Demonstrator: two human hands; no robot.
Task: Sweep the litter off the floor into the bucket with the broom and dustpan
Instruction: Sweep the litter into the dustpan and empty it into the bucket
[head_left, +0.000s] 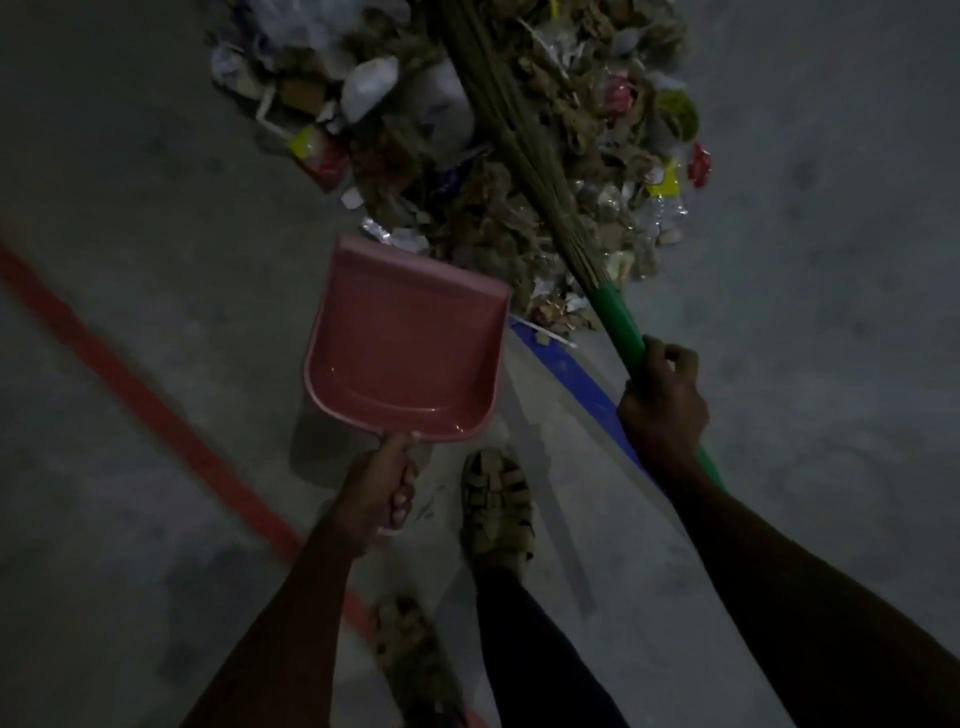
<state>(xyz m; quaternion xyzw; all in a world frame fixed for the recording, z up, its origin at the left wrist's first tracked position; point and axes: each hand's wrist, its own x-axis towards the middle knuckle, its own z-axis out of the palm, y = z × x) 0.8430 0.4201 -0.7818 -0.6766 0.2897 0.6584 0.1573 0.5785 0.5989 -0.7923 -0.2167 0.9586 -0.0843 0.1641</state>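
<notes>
My left hand (382, 491) grips the handle of a pink dustpan (402, 343), held above the floor with its open lip toward the litter and nothing in its tray. My right hand (662, 402) grips the green handle of a broom (618, 325). The broom's straw bristles (493, 111) lie across a big pile of litter (519, 218): dry brown scraps, plastic wrappers, paper and bits of packaging on the grey floor. The dustpan's lip sits just left of the pile's near edge. No bucket is in view.
A red line (130, 387) runs diagonally over the concrete floor on the left, and a blue line (576, 376) runs under the broom handle. My sandalled feet (496, 506) stand just behind the dustpan. The scene is dim.
</notes>
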